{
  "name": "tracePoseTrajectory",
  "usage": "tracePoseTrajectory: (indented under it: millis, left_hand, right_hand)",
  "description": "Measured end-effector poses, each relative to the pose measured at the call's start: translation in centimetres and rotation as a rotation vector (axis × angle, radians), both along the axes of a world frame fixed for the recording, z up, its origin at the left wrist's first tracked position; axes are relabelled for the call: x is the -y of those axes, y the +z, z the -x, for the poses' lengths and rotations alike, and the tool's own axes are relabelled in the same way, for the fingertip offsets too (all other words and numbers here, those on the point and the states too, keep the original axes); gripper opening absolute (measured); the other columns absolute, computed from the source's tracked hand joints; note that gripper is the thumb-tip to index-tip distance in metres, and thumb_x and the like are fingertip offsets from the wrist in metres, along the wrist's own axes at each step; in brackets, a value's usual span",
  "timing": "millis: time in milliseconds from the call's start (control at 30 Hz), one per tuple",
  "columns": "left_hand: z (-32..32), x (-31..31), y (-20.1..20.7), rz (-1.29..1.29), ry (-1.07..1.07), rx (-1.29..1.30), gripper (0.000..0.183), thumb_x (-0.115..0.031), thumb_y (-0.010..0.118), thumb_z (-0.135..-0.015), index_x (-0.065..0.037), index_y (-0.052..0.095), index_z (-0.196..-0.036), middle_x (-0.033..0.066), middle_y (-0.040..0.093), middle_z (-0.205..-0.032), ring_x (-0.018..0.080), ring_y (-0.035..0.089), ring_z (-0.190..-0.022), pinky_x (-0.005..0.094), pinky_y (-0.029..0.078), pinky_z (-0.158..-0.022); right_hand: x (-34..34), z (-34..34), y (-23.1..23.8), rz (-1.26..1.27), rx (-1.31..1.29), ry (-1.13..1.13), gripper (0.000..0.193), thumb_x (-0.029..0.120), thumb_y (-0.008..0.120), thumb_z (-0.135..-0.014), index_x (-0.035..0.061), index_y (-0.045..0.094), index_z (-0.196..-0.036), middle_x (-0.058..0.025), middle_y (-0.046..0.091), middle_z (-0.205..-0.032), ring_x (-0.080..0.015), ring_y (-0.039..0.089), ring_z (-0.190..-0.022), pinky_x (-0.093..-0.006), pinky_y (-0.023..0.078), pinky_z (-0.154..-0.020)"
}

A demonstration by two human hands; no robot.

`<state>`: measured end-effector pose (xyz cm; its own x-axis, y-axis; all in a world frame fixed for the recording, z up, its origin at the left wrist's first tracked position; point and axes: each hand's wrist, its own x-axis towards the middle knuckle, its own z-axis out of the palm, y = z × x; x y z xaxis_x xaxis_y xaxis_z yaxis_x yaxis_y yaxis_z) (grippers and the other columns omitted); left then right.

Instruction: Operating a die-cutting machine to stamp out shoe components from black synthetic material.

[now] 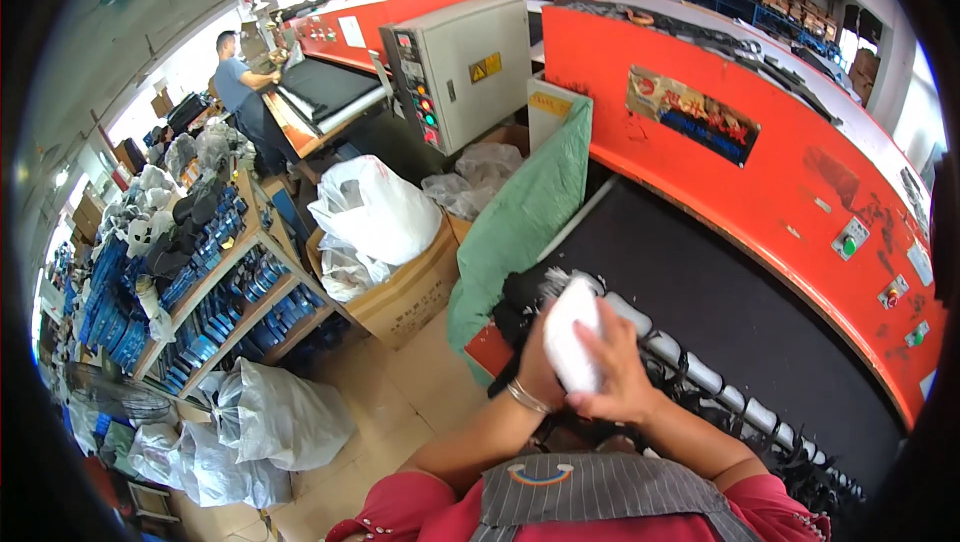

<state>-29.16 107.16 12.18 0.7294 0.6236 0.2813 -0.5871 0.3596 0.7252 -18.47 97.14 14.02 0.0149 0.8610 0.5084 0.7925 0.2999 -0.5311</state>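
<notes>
Between my two hands is a white oblong bundle, too bright and smeared for me to tell its kind. My left hand, with a bracelet at the wrist, grips it from the left. The fingers of my right hand press on its right side. Both hands are above the near end of a black conveyor belt. Along the belt's near edge runs a row of white roller-like pieces with black strips tangled around them. A pale frayed clump lies just beyond my left hand.
A red machine housing with buttons spans the belt. Green sheeting hangs at its left. Further left stand a cardboard box of plastic bags, a shelf of blue pieces and white sacks. A co-worker stands at another machine.
</notes>
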Motion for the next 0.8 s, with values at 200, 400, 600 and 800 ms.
tracePoseTrajectory:
  millis: [200, 400, 600, 800]
  left_hand:
    - [0.8, -1.3, -0.6, 0.655, -0.240, -0.037, 0.057, -0.056, 0.048, -0.091, -0.033, 0.035, -0.142, 0.0139, 0.063, -0.115, 0.0292, 0.061, -0.098, 0.0518, 0.048, -0.088]
    - [-1.5, 0.6, -1.0, 0.589, -0.323, -0.168, 0.049, -0.047, 0.053, -0.093, -0.020, 0.047, -0.133, 0.0087, 0.062, -0.113, 0.0230, 0.059, -0.100, 0.0445, 0.050, -0.085]
    - [-3.1, 1.4, -1.0, 0.491, -0.246, 0.057, 0.040, -0.039, 0.045, -0.097, -0.010, 0.054, -0.123, 0.0067, 0.061, -0.113, 0.0224, 0.058, -0.108, 0.0387, 0.049, -0.092]
    - [-4.0, 0.7, 1.8, 0.714, -0.322, 0.047, 0.052, -0.060, 0.041, -0.092, -0.016, 0.057, -0.113, 0.0119, 0.063, -0.109, 0.0277, 0.062, -0.097, 0.0458, 0.051, -0.083]
  right_hand:
    - [1.0, -2.3, -5.0, 0.083, -0.222, -0.289, 0.089, 0.054, 0.064, -0.072, 0.0095, 0.037, -0.144, -0.0284, 0.030, -0.145, -0.0430, 0.035, -0.125, -0.0513, 0.023, -0.107]
    - [-0.9, -5.4, -1.4, 0.062, -0.227, -0.361, 0.086, 0.057, 0.062, -0.075, 0.0125, 0.038, -0.144, -0.0262, 0.033, -0.144, -0.0426, 0.036, -0.121, -0.0510, 0.026, -0.105]
    - [1.4, -2.3, 2.2, 0.011, 0.057, -0.044, 0.084, 0.055, 0.073, -0.061, 0.0208, 0.052, -0.135, -0.0356, 0.026, -0.142, -0.0500, 0.037, -0.117, -0.0559, 0.033, -0.100]
    - [7.2, -6.0, -0.5, 0.026, 0.093, -0.081, 0.092, 0.054, 0.078, -0.055, 0.0179, 0.051, -0.135, -0.0349, 0.027, -0.142, -0.0504, 0.037, -0.120, -0.0588, 0.032, -0.098]
